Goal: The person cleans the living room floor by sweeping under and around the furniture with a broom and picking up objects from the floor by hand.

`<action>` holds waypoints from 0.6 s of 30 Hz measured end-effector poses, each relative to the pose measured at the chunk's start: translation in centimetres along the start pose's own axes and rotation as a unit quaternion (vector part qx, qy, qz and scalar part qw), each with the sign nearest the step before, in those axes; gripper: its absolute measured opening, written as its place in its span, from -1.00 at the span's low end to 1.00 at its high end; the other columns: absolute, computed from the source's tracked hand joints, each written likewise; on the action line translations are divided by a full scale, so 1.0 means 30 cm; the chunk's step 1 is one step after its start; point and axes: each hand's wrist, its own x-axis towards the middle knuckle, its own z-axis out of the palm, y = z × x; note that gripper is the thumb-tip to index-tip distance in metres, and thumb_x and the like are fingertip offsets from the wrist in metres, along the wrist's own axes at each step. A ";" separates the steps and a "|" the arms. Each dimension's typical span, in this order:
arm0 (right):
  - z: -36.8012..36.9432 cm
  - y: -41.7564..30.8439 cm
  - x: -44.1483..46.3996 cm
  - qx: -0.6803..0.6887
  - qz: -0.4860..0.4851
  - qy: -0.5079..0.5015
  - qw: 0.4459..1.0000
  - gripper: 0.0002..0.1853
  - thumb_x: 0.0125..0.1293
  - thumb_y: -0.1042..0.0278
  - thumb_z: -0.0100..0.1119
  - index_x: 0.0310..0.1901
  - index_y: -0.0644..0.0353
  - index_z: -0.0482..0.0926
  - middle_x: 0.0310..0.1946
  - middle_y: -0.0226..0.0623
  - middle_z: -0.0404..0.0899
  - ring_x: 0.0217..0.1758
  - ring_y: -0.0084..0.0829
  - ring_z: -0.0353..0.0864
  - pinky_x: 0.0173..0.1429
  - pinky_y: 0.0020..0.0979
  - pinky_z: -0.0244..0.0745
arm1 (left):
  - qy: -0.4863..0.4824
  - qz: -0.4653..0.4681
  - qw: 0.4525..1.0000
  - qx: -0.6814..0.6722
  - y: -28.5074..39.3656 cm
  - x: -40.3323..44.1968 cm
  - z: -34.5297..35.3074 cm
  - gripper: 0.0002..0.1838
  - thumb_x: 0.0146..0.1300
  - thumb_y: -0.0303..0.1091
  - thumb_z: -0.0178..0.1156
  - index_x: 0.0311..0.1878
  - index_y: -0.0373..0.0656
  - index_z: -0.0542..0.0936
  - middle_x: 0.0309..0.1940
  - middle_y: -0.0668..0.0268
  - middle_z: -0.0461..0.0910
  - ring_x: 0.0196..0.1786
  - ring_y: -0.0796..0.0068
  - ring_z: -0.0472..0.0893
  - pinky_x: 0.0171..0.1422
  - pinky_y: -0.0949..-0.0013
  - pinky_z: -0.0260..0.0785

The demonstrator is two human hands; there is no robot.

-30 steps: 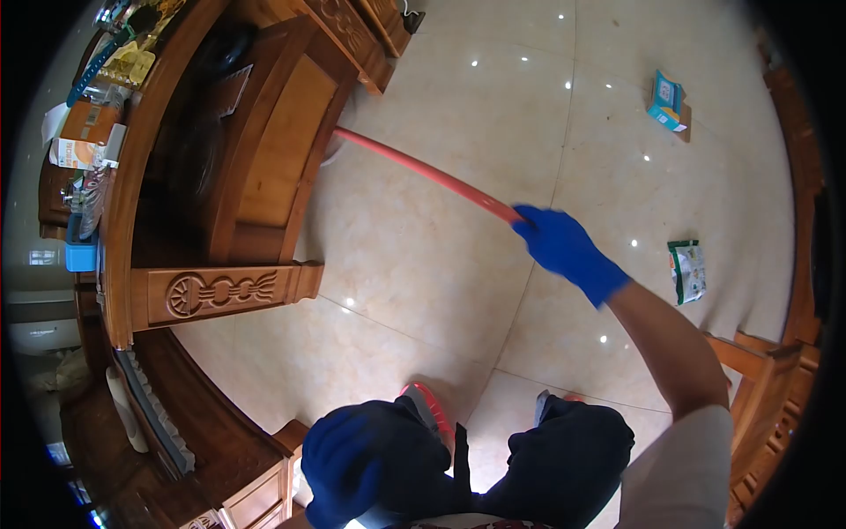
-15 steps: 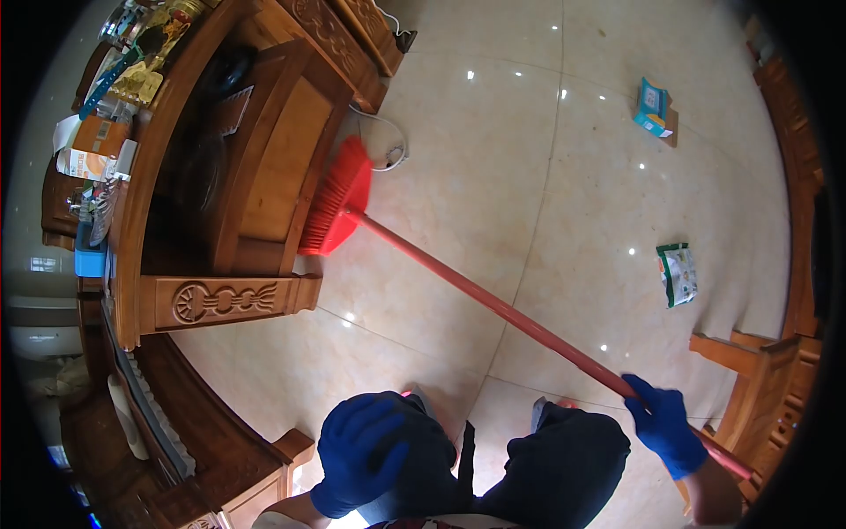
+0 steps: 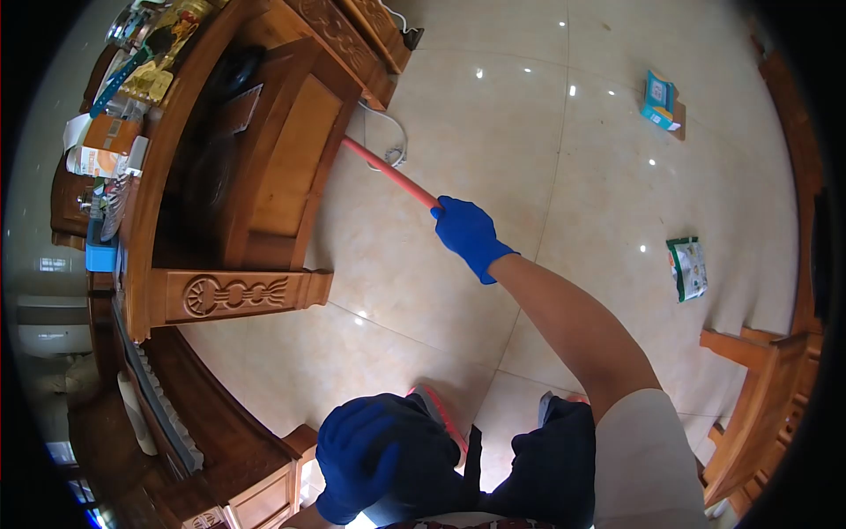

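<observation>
Quietly, a blue-gloved left hand [image 3: 357, 454] rests on a dark-trousered knee [image 3: 419, 458], thumb apart from the fingers. Farther out, the blue-gloved right hand [image 3: 467, 236] grips a red broom handle [image 3: 394, 175], fingers curled around it. Its long axis slants forward and leftward, passing beneath a wooden cabinet [image 3: 286, 163] that hides the far end; the near end cannot be made out past the glove. Glossy, pale floor tiles [image 3: 449, 326] hold a green-and-white packet [image 3: 689, 269] at right, a white cord [image 3: 404, 135] near the cabinet and, beyond, a blue box [image 3: 659, 101].

Small bright glints dot the floor [image 3: 449, 291] inside black, warped edges.
</observation>
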 end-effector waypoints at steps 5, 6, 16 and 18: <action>-0.082 0.136 -0.140 0.011 -0.071 0.034 0.997 -0.73 0.28 0.16 -0.08 -0.10 0.07 0.50 -0.37 -0.10 0.58 -0.25 -0.05 0.56 -0.19 -0.12 0.42 | 0.012 -0.008 1.000 -0.021 -0.021 0.034 -0.008 -0.62 -0.17 -0.41 0.26 -0.16 -0.17 0.57 -0.13 0.14 0.58 -0.05 0.04 0.53 0.04 0.14 0.36; -0.129 0.176 -0.217 0.008 -0.039 0.002 0.999 -0.69 0.29 0.12 -0.07 -0.03 0.04 0.49 -0.37 -0.10 0.58 -0.26 -0.05 0.56 -0.20 -0.12 0.42 | -0.001 -0.006 1.000 -0.026 -0.023 0.048 -0.012 -0.62 -0.16 -0.41 0.27 -0.15 -0.17 0.57 -0.13 0.13 0.58 -0.05 0.04 0.53 0.04 0.14 0.36; -0.466 0.403 -0.947 -0.018 0.095 -0.048 0.994 -0.64 0.29 0.20 0.04 0.09 0.10 0.44 -0.51 -0.04 0.56 -0.41 -0.05 0.60 -0.41 -0.24 0.42 | -0.116 -0.084 0.946 -0.291 -0.304 0.263 0.040 -0.80 0.11 -0.51 0.22 -0.15 -0.19 0.60 -0.21 0.20 0.60 -0.12 0.42 0.58 0.01 0.37 0.40; -0.529 0.387 -1.057 -0.025 0.171 -0.085 0.981 -0.65 0.30 0.20 0.03 0.08 0.12 0.44 -0.53 -0.05 0.56 -0.44 -0.10 0.61 -0.42 -0.28 0.42 | -0.035 -0.095 0.980 -0.172 -0.508 0.384 0.149 -0.86 0.15 -0.45 0.20 -0.21 -0.22 0.62 -0.29 0.25 0.62 -0.21 0.47 0.59 -0.07 0.43 0.40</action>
